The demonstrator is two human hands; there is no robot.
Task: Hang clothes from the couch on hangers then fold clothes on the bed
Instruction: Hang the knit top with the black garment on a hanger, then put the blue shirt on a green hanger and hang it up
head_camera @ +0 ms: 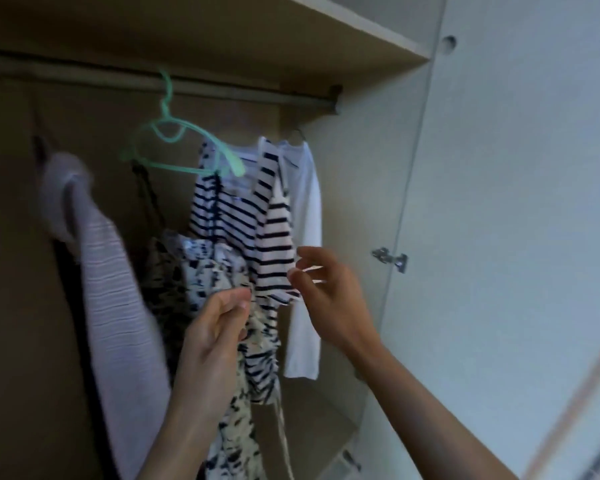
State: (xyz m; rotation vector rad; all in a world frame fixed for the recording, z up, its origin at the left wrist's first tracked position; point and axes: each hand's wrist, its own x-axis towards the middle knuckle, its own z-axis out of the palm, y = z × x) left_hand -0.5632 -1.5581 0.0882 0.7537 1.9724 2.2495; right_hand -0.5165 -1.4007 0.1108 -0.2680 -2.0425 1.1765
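Left hand (pixel 219 323): nearest me, raised in front of the wardrobe; its fingers (pixel 238 301) are curled and pinch a fold of the patterned garment (pixel 201 271).
Right hand (pixel 326 296): just beside the left; fingers loosely bent at the sleeve hem of the striped top (pixel 229 216). Cannot tell whether they nip the hem or only brush it.
Patterned garment: black-on-cream print, bunched between the hands, its lower part trailing down. Thin dark straps run up towards the green hanger (pixel 174 147); it appears to hang from it.
Green hanger: hooked on the rail (pixel 243 90), tilted, right end low.
Striped top: behind the print, overlapping it.
White garment (pixel 307 216): furthest right on the rail, hanging straight.
Pale ribbed garment (pixel 108 271): left side, blurred.
Step in hand (judgement): settling the print on its hanger.
Method note: seat both straps in the hanger's notches, level the hanger, then smooth the fabric downward with flat palms; part it from the striped sleeve so neither drags the other off.
Risk: a tilted hanger may shed a strap.
Wardrobe door (pixel 499 202): open, far right.
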